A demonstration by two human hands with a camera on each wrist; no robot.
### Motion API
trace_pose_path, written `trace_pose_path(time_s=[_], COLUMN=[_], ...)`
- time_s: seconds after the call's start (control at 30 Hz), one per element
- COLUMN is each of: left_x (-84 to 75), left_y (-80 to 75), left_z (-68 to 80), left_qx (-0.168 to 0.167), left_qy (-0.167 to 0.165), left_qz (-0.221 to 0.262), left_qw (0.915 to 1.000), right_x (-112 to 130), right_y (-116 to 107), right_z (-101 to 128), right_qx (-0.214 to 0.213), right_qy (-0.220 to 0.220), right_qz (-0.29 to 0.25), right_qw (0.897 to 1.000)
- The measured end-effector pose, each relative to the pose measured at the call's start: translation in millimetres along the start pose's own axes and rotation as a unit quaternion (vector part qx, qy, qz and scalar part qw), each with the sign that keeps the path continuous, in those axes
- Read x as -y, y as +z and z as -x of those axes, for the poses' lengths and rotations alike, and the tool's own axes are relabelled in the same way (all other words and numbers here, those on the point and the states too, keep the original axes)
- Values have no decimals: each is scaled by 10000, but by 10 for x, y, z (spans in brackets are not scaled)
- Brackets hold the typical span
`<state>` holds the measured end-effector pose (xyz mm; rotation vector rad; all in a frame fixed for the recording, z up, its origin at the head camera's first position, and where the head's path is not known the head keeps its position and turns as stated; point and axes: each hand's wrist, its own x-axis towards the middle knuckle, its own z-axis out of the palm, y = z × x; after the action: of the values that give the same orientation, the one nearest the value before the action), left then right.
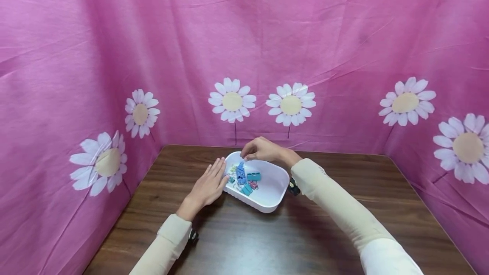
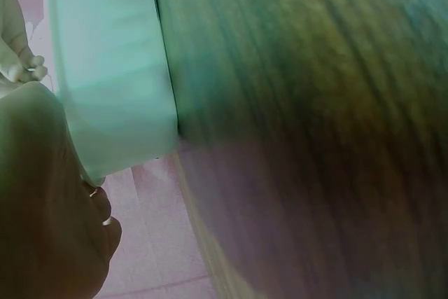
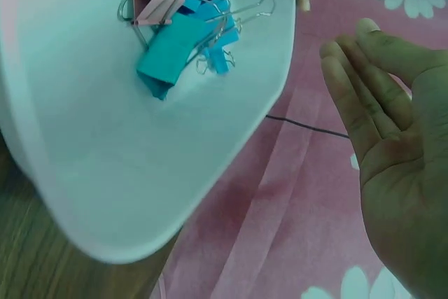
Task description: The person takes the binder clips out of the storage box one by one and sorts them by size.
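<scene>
Head view: we log binder clips [image 1: 241, 175] in the tray [image 1: 273, 186] toward 9 o'clock; left hand [image 1: 208, 183] straight-fingered at that end, right hand [image 1: 264, 150] seemingly empty, half-bent, at 12 o'clock. Clips appear contained; remainder unclear.

- Pink fabric backdrop [image 1: 252, 24] encloses the space from 9 o'clock through 12 to 3 o'clock, creased, with soft vertical folds around 10 o'clock.
- Six white daisies with pale yellow centres are printed on it: a left pair [image 1: 107, 162] near 9 o'clock, a middle pair [image 1: 291, 105] at 11 and 2, a right pair [image 1: 406, 102] near 3.
- Thin dark stems [image 1: 235, 134] drop below the blooms.
- Dark brown wood-grain tabletop [image 1: 344, 241] spreads from 4 to 8 o'clock, its far edge meeting the fabric.
- A pale glare [image 1: 246, 249] lies on the wood at 6 o'clock.
</scene>
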<state>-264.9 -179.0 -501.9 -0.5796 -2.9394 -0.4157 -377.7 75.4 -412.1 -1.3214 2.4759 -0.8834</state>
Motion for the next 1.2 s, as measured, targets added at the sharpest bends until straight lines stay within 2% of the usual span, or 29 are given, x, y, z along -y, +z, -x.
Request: trace_pose_path(time_s=[0.33, 0.7, 0.87, 1.0, 1.1, 1.2], left_x=[-19, -25, -19, -12, -11, -11], left_y=[11, 24, 21, 17, 13, 11], left_z=[-36, -51, -37, -23, -10, -2], left_qx=[63, 148, 123, 97, 112, 102], left_qy=[5, -42, -55, -59, -84, -84], left_qz=[45, -72, -38, -8, 8, 37], left_qw=[10000, 9999, 9999, 9999, 9999, 9999], right_x=[-83, -114, -109, -80, -58, -44], right_y=[175, 348, 427, 496, 536, 548], right_z=[-176, -304, -338, -348, -362, -383], right_qx=[199, 479, 824, 1130, 1198, 1199], right_qy=[24, 398, 747, 1047, 1095, 928], right_qz=[114, 320, 648, 974, 1219, 1377], right_qw=[9997, 9975, 9917, 9832, 9792, 9788])
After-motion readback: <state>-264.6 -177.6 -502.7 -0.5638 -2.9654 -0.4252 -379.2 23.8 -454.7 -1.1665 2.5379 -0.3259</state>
